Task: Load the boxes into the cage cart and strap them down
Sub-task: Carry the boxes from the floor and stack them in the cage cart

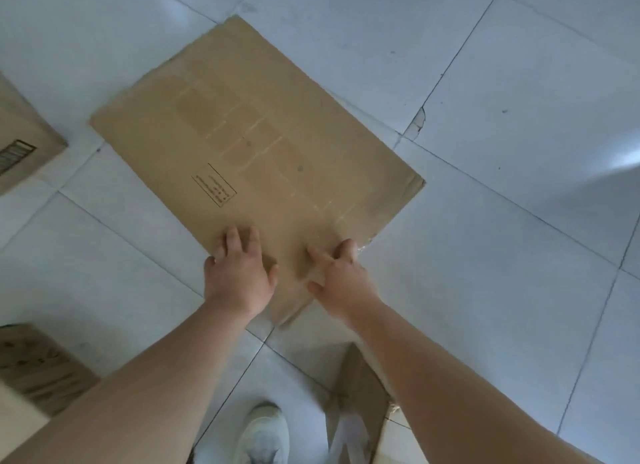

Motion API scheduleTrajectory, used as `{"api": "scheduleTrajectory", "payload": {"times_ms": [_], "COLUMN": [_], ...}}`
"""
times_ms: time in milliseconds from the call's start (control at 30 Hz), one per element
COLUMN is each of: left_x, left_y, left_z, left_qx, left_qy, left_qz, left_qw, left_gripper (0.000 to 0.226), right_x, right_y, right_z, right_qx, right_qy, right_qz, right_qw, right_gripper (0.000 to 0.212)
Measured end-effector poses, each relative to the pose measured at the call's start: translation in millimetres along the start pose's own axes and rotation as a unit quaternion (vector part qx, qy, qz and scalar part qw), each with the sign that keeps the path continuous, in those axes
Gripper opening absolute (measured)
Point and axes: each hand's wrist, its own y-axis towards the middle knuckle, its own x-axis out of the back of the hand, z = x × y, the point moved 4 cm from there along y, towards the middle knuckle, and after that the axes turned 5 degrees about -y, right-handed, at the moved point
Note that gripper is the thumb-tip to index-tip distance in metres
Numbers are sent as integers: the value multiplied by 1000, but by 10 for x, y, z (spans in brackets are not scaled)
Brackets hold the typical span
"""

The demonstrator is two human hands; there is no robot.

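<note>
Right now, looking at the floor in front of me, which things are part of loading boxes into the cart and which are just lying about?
Part of the job:
flat carton, with left hand and right hand on its near corner
box at left edge
printed box, lower left
open box by the foot

Just there:
white shoe
chipped tile
No cart or strap shows.

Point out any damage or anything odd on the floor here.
One white floor tile is chipped and cracked at its corner, right of the flattened brown cardboard box. The box's near right edge looks frayed.
</note>
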Motion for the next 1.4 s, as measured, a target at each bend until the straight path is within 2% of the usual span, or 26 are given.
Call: {"api": "scheduleTrajectory", "payload": {"times_ms": [100,167,233,300,367,467,600,700,1000,1100,1200,1400], "left_x": [30,34,44,35,10,-34,-85,-99,291,682,1168,2136], "left_y": [7,2,-12,-26,-42,-56,-44,-6,-439,-699,-1018,-1972], "left_z": [437,652,892,1052,1143,1185,1182,1187,1368,1424,1441,1372], "left_qx": [56,80,106,130,156,204,223,226,272,271,265,281], "left_qy": [-24,-30,-42,-63,-95,-199,-331,-375,-360,-385,-365,-330], "left_qz": [-12,-15,-13,-7,4,32,38,24,11,-16,-21,-35], "left_qw": [998,996,993,990,983,958,916,899,892,882,892,900], "left_gripper": [79,77,76,80,86,95,109,116,121,115,111,116], "right_x": [-106,11,189,368,479,557,644,656,710,938,1229,1838], "right_y": [159,291,463,614,767,974,1161,1231,635,273,-116,-1125], "right_z": [621,698,668,578,479,334,225,195,501,685,839,1204], "right_qx": [101,96,79,73,52,8,8,15,3,-7,-13,5], "right_qy": [34,25,-43,-115,-152,-160,-69,-19,26,5,-12,-35], "right_qz": [12,-55,-141,-188,-176,-114,-67,-55,-97,-105,-87,-75], "right_qw": [994,994,986,973,971,980,995,998,995,994,996,997], "right_gripper": [47,39,37,39,51,68,89,97,97,96,97,97]}}
